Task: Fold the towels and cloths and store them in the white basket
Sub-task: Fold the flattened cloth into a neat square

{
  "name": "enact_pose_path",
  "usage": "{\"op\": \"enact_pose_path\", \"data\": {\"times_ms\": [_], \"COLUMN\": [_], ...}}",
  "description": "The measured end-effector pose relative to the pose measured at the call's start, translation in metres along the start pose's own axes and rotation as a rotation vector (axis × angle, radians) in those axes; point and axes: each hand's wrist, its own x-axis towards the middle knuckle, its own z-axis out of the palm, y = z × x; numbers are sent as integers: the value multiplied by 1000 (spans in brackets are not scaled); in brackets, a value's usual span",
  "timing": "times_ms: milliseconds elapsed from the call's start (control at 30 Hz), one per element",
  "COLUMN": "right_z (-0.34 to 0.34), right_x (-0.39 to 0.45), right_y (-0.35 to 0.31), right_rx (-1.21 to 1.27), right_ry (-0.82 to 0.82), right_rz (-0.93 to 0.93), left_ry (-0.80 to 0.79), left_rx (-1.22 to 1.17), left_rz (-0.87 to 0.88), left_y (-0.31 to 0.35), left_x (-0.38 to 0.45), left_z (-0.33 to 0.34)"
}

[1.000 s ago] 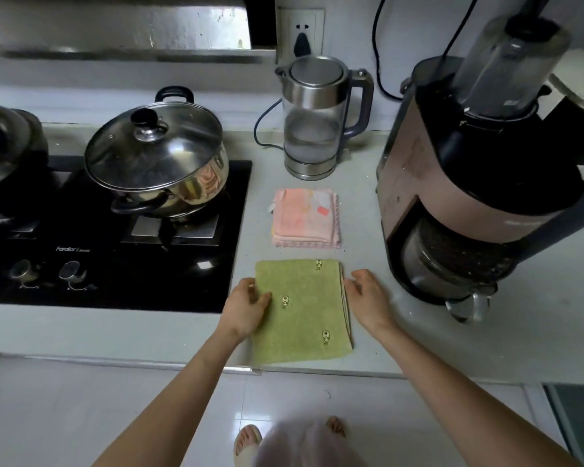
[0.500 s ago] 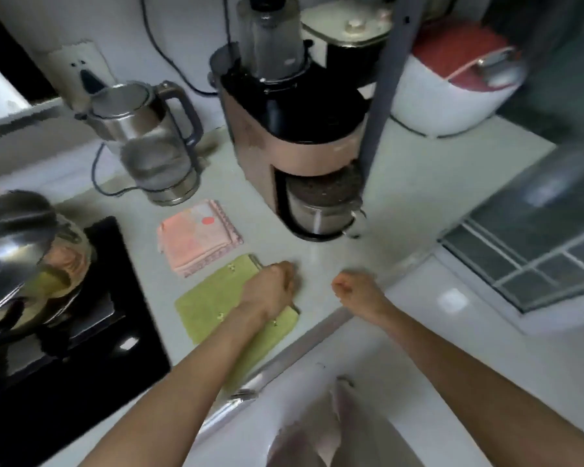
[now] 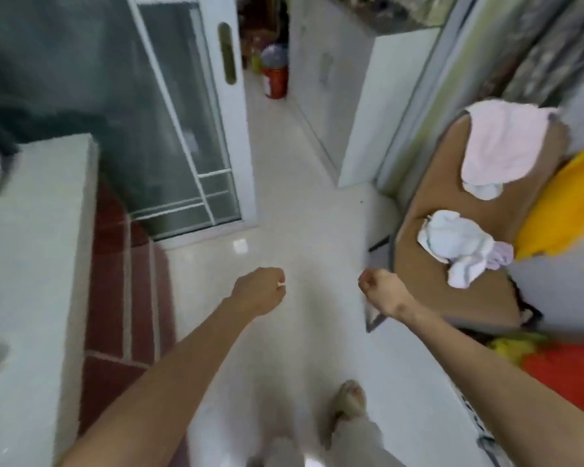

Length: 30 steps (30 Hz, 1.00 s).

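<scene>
While both fists, left hand and right hand, hang curled and empty over the floor, unfolded white cloth and pink towel lie right on the brown surface; next, likely fetching one. Basket unseen.

Soft, even indoor light, with heavy motion blur across the whole view.

The glossy pale tiled floor carries one small bright glare patch and a faint grey shadow between the forearms. The white sliding door with a dark glass panel, the white counter and the crumpled white cloth all smear at their outlines. Straight edges bow outward toward the corners from the wide-angle lens. The far passage is dim and indistinct.
</scene>
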Motion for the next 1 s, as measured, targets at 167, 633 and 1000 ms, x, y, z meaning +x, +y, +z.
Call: {"op": "enact_pose_path", "data": {"times_ms": [167,633,1000], "right_z": [-55,-141,-154], "right_x": [7,100,228], "right_y": [109,311,380], "right_rx": [50,190,385], "right_ry": [57,139,248], "right_rz": [205,556,815], "left_ry": [-103,-391,-628], "left_rx": [134,295,526], "left_rz": [190,384,692], "left_y": [123,321,442], "left_x": [89,285,509], "left_z": [20,71,129]}}
